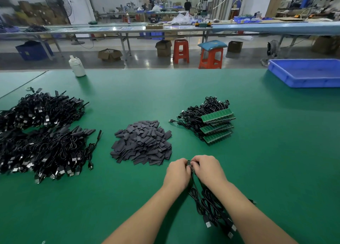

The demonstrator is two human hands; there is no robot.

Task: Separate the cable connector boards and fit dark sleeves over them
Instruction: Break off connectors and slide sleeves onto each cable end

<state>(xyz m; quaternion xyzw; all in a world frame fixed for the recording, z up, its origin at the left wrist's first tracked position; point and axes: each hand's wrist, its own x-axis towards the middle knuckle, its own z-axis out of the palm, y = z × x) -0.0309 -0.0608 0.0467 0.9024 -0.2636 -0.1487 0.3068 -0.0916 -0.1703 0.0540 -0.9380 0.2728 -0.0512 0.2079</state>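
Hands, left hand point(177, 172) and right hand point(206, 167), pinch a small connector board strip point(189, 164) above the green table point(276, 151), cables point(207, 205) trailing. Boards look light, stiff, probably brittle; grip edges.

**No legible text**

No readable text, brand, no. or sign anywhere in the head view. The green boards point(218, 123) carry pale markings, too small to read. The USB plugs on the cable pile point(42, 138) show bright faces but no legible print. The white bottle point(77, 66), blue tray point(305, 72) and cardboard boxes point(163, 47) on the floor show no label that can be made out. Background benches too blurred.
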